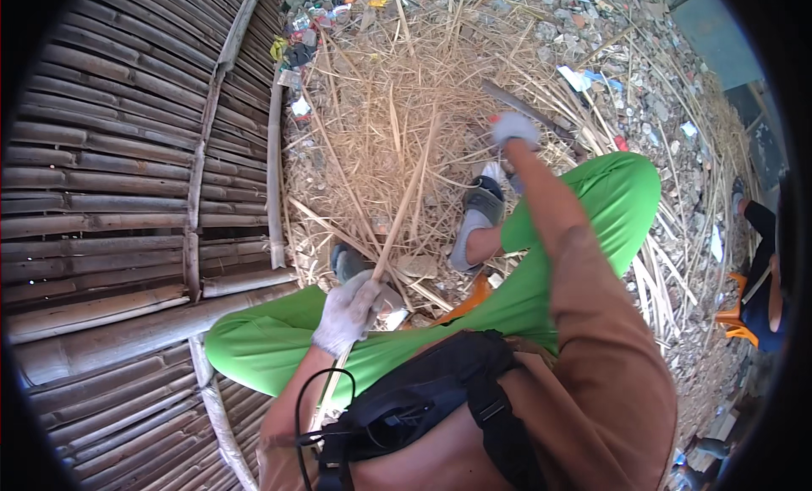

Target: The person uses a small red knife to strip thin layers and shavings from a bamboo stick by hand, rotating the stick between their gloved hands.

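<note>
My left hand (348, 312), in a whitish work glove, is closed around a long, pale bamboo strip (408, 199). One end of the strip points forward over the shavings; the other passes back under my left forearm. Farther forward and to the right, my right hand (516, 131), also gloved, is curled closed beyond my right knee. A small orange-red bit shows at its edge, but what it grips is blurred and cannot be made out. Just past that hand lies a long, dark, narrow piece (529, 110), either a blade or a slat.
Bamboo shavings (364, 110) cover the ground ahead. A bamboo slat wall (110, 186) runs along my left. Loose strips (655, 279) lie beyond my right knee, among stones and litter. At the far right, another person (765, 271) sits near an orange stool (734, 318).
</note>
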`<action>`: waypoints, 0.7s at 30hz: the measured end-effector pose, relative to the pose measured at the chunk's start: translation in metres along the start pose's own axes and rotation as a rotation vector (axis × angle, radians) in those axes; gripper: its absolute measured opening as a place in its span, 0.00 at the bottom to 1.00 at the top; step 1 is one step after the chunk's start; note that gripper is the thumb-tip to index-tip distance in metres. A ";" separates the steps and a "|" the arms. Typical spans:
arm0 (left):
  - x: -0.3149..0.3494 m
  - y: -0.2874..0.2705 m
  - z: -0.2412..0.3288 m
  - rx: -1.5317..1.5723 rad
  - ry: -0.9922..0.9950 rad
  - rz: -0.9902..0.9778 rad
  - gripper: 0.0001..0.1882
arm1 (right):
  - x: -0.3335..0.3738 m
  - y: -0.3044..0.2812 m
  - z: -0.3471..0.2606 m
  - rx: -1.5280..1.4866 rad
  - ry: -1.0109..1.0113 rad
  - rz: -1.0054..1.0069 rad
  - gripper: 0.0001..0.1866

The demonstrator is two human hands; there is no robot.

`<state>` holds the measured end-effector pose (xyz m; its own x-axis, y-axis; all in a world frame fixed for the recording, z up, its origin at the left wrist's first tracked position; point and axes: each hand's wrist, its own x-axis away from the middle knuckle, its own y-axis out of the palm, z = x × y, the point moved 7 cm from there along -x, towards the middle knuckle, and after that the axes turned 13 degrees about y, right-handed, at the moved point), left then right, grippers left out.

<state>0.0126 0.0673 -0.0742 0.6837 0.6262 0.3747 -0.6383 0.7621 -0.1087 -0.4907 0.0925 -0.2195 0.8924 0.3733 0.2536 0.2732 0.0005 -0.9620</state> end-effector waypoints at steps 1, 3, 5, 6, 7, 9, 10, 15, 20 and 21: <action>0.000 -0.006 0.005 0.067 0.001 -0.028 0.18 | -0.049 -0.006 0.095 -0.074 0.162 0.000 0.25; 0.000 -0.042 -0.016 0.148 -0.068 0.038 0.22 | -0.047 -0.012 0.117 -0.167 0.354 0.005 0.28; -0.030 -0.017 -0.001 0.443 -0.066 0.026 0.19 | -0.048 -0.013 0.101 -0.062 0.164 0.111 0.31; -0.032 -0.022 0.000 0.497 -0.034 0.030 0.19 | -0.021 -0.008 0.044 -0.110 0.060 0.023 0.31; -0.030 -0.028 -0.001 0.551 -0.005 0.032 0.19 | 0.021 -0.013 -0.018 -0.153 -0.038 -0.072 0.30; -0.037 -0.020 0.001 0.714 -0.026 0.004 0.19 | 0.065 -0.018 -0.081 -0.242 -0.225 -0.113 0.28; -0.039 -0.022 -0.002 0.750 -0.007 -0.006 0.19 | 0.103 -0.035 -0.113 -0.254 -0.314 -0.123 0.27; -0.046 -0.015 0.006 0.849 0.007 -0.034 0.21 | 0.212 -0.070 -0.162 -0.245 -0.688 -0.041 0.19; -0.040 -0.018 0.002 0.748 0.040 0.010 0.18 | 0.256 -0.061 -0.171 -0.163 -0.809 -0.065 0.17; -0.040 -0.017 0.003 0.723 0.047 0.018 0.17 | 0.267 -0.059 -0.169 -0.160 -0.835 -0.076 0.16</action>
<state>-0.0053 0.0283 -0.0844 0.6750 0.6563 0.3370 -0.7127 0.4619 0.5280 -0.2080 0.0350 -0.0780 0.3297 0.9390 0.0982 0.4252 -0.0548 -0.9034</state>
